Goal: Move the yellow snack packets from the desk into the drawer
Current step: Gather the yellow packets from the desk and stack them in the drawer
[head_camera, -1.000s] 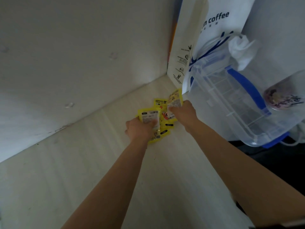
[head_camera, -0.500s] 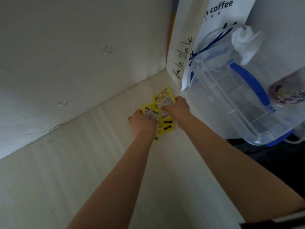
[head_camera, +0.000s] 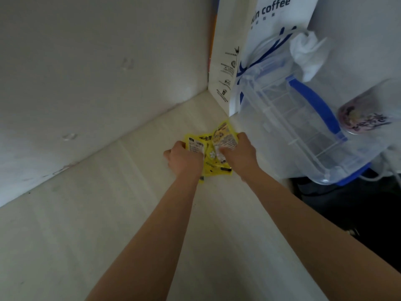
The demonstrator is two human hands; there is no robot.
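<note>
I see my left hand (head_camera: 186, 160) and right hand (head_camera: 236, 152) both gripping the yellow snack packets (head_camera: 213, 161) mid-frame; more packets lie between them on the desk (head_camera: 108, 213), maybe four.

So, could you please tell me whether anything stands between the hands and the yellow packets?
Nothing does: the left hand and right hand already grip the yellow packets. No drawer is in view.

Pale wood-grain surface (head_camera: 108, 224) met by off-white wall panel (head_camera: 86, 72) at left. White paper coffee bag (head_camera: 234, 51) stood in corner; clear plastic bin (head_camera: 293, 131) beside it. Light dim.
</note>
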